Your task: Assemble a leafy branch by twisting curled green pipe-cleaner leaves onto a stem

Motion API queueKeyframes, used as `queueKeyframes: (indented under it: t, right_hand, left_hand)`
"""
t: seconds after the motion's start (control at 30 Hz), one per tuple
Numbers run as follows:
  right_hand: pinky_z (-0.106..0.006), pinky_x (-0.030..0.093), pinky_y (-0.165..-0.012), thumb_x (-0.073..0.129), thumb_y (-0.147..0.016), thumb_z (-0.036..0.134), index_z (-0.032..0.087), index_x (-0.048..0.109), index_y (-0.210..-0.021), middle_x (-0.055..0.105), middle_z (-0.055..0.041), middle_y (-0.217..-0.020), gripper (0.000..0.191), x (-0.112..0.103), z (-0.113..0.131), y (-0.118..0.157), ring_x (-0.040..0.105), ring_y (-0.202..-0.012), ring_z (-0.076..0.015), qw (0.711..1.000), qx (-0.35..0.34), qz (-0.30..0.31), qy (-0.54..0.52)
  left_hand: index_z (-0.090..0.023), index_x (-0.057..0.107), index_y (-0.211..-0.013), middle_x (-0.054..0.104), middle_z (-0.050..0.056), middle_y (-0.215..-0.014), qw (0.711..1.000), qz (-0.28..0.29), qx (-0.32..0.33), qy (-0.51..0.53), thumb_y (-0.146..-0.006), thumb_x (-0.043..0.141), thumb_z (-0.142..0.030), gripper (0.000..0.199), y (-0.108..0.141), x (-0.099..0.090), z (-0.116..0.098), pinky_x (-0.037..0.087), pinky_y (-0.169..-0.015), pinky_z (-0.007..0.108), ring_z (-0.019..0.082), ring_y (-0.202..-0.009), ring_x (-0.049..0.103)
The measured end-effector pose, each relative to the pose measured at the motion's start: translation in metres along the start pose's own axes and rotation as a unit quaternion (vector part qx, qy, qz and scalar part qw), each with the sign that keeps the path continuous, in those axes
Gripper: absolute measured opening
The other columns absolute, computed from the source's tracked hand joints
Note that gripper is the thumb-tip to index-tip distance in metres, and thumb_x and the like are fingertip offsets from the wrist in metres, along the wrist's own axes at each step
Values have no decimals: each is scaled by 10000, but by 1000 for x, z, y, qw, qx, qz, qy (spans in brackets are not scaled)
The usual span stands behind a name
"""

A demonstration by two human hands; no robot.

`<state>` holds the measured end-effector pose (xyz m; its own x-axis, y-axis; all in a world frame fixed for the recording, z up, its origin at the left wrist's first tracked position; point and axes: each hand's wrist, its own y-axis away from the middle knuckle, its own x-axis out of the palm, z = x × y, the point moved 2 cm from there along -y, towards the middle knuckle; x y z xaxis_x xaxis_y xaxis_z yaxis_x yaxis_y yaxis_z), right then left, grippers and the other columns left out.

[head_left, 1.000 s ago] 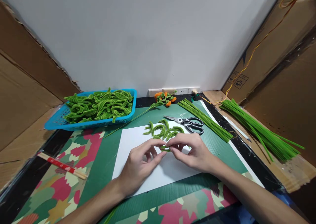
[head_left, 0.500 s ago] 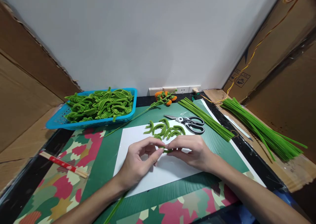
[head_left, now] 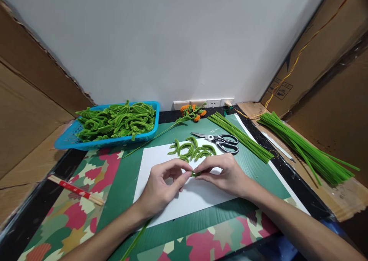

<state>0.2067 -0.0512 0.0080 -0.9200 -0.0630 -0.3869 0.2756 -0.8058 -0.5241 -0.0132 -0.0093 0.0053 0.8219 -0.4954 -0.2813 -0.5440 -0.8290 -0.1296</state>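
Over the white sheet of paper [head_left: 172, 211], my left hand [head_left: 165, 184] and my right hand [head_left: 222, 173] meet fingertip to fingertip. Between them they pinch a short piece of green pipe cleaner [head_left: 196, 174], one hand at each end; much of it is hidden by the fingers. Just beyond my fingers lies a group of short, curved pipe cleaner pieces [head_left: 186, 149] on the paper. Black-handled scissors [head_left: 220, 139] rest behind my right hand, blades pointing left.
A blue basket [head_left: 135, 139] heaped with bent green pipe cleaners stands back left. An orange flower stem [head_left: 188, 113] lies behind. Pipe cleaner bundles [head_left: 241, 136] [head_left: 301, 148] and a white pen-like tool [head_left: 277, 146] lie right. Red-wrapped chopsticks [head_left: 75, 190] are at left.
My right fingertips have shifted slightly and the right hand has closed to a narrower pinch near the left fingertips. Less of the pipe cleaner shows. The view has moved a little.
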Motion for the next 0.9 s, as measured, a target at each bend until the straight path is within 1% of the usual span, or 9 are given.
queueKeyframes:
  t: [0.27,0.47,0.6,0.7,0.8,0.9]
  right_hand:
    - [-217,619,-718,804,-947,142,200,831,-1006,857,-32,-911,86,0,-1,0,809,-783,-150,1000,0,-12,-1]
    - [-242,633,-726,788,-965,148,229,825,-1021,854,-20,-925,105,2,-2,3,812,-796,-161,999,-10,-33,15]
    - [-237,631,-717,775,-974,136,216,817,-1033,849,-26,-920,108,3,-1,3,804,-787,-156,999,-23,-29,22]
    - [-250,642,-720,792,-977,190,210,810,-1081,848,-41,-959,107,3,0,1,801,-806,-162,999,-29,-26,25]
    - [-252,649,-684,816,-971,262,207,806,-1135,850,-54,-990,173,2,0,1,796,-789,-162,998,-23,-41,29]
    - [-237,646,-660,795,-980,231,209,813,-1120,856,-50,-984,143,1,-1,1,802,-788,-158,998,-17,-53,33]
  left_hand:
    - [-165,767,-1015,704,15,-716,1000,-2,1,-12,-1000,737,-341,180,-1,0,3,521,-493,205,122,-548,641]
    - [-157,777,-982,719,23,-722,1000,-18,11,-7,-968,764,-319,164,-2,1,-1,523,-467,193,117,-534,643]
    - [-154,777,-971,724,27,-742,1000,-26,6,5,-952,778,-313,160,-3,0,-2,527,-447,191,118,-529,649]
    - [-158,778,-958,729,26,-764,999,-32,4,14,-941,787,-306,149,-4,0,-3,534,-446,190,115,-528,654]
    - [-161,778,-967,736,25,-788,999,-38,-2,28,-929,807,-311,158,-5,0,-2,541,-450,191,111,-527,655]
    - [-160,776,-1010,746,32,-799,998,-42,-16,46,-925,815,-343,205,-6,0,-1,538,-428,201,120,-523,652]
